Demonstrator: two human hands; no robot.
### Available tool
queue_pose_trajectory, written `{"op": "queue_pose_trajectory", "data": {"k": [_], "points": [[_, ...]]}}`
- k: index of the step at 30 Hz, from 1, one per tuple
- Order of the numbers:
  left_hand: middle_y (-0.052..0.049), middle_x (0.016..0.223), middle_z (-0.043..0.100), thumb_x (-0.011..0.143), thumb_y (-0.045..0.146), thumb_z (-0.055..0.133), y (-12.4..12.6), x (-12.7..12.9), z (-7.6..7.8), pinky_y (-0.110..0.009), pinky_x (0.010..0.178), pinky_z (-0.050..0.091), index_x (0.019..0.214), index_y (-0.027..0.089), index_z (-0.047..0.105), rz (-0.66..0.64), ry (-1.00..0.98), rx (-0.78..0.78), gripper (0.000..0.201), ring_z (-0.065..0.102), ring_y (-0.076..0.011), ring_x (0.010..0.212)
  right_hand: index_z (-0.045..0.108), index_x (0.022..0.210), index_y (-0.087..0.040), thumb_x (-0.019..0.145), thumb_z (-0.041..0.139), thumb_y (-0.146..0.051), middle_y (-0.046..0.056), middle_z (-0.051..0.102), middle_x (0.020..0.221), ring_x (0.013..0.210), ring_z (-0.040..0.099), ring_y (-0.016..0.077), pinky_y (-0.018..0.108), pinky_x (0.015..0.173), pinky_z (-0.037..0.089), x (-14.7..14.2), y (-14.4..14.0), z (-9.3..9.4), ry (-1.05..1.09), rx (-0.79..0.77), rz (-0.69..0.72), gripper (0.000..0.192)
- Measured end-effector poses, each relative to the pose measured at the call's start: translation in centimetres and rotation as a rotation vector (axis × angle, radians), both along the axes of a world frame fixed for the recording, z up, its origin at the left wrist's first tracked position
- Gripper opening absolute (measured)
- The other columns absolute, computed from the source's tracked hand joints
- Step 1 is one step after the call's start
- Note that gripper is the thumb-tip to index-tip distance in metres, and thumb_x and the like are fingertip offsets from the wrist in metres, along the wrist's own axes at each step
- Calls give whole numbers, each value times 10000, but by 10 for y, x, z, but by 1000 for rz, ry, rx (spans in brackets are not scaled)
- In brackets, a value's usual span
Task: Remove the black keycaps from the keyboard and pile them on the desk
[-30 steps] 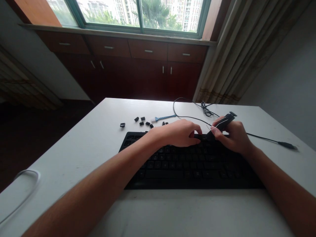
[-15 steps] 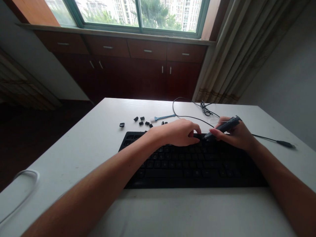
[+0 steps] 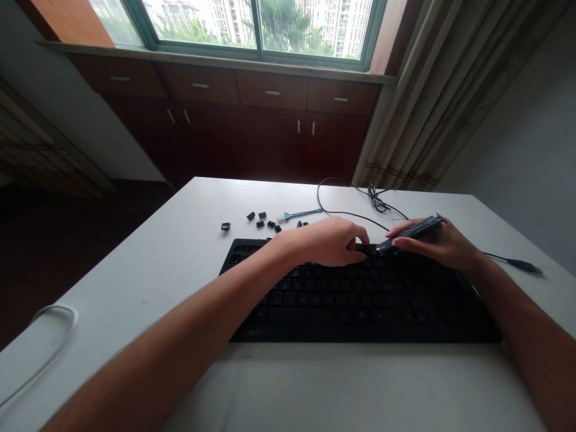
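Note:
A black keyboard (image 3: 315, 333) lies on the white table under both my hands. My left hand (image 3: 335, 243) rests over its back rows, thumb and index finger curled toward each other at the back edge. What is between those fingertips, if anything, I cannot make out. In my right hand (image 3: 450, 243) is a dark grey keycap puller (image 3: 416, 231), gripped at a slant, with a thin wire showing beside it. Its tip points down at the keyboard's back row, close to my left fingertips. My left forearm hides the keyboard's left part.
Several loose black keycaps (image 3: 260, 224) lie behind the keyboard. A blue brush (image 3: 300, 213) with white bristles is near them. The thin black cable (image 3: 378, 201) is coiled at the back, its plug (image 3: 524, 265) at the right. A white cable (image 3: 58, 345) hangs over the left edge.
The keycap puller and my right hand have shifted slightly to the right. My left hand keeps nearly the same place on the keyboard. The whole view has moved a little.

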State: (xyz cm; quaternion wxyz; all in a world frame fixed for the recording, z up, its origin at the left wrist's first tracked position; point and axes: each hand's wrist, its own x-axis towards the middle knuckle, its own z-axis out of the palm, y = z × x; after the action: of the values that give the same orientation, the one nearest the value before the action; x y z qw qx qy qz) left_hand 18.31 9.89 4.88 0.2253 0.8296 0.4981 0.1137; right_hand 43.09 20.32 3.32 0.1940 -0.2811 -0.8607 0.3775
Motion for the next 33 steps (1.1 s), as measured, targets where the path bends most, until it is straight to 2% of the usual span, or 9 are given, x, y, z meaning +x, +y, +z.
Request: {"op": "queue_pose_trajectory", "data": {"k": [4,9,13,17,21,25,33], "points": [[-20,901,717,915,352,580,-1,1,0,-253,632,408,1177,215,670,9,4,-8,309,615,-145,734,791,989,-219,779,768,-478,54,777,895,798,715,238,305,658,577,3,2,0,-46,-20,11,334],[-17,889,716,913,347,592,0,1,1,-251,617,400,1179,210,667,6,3,-5,308,611,-142,727,794,1009,-229,770,776,-472,46,785,880,786,723,238,301,631,575,6,6,-2,-77,-15,-9,341],[-21,892,713,918,344,596,-1,0,1,-250,609,396,1182,204,664,1,4,-4,307,612,-139,723,803,984,-251,734,809,-465,28,788,893,786,729,228,310,671,592,7,6,0,-72,78,47,329],[-24,911,720,922,329,588,-1,1,2,-248,621,397,1190,208,664,3,7,-5,303,621,-139,731,809,946,-259,733,820,-415,22,783,871,721,724,207,299,638,590,4,-1,8,-53,244,145,265],[-17,901,721,919,322,593,-2,1,2,-244,618,398,1190,214,665,8,8,-2,300,619,-138,726,800,959,-262,750,811,-369,22,782,876,731,724,215,312,646,590,-4,-12,12,-22,386,150,235],[-14,897,716,912,328,600,-1,0,1,-241,607,396,1186,216,668,4,2,5,304,613,-136,719,784,977,-267,776,788,-384,9,781,896,785,730,214,312,710,590,-11,-18,10,-36,414,93,233],[-10,881,717,904,331,589,1,0,-1,-248,620,400,1180,221,675,-6,-16,21,310,608,-138,717,760,956,-277,832,731,-389,-3,783,901,769,726,214,322,706,559,-14,-17,3,-22,466,82,169]]}}
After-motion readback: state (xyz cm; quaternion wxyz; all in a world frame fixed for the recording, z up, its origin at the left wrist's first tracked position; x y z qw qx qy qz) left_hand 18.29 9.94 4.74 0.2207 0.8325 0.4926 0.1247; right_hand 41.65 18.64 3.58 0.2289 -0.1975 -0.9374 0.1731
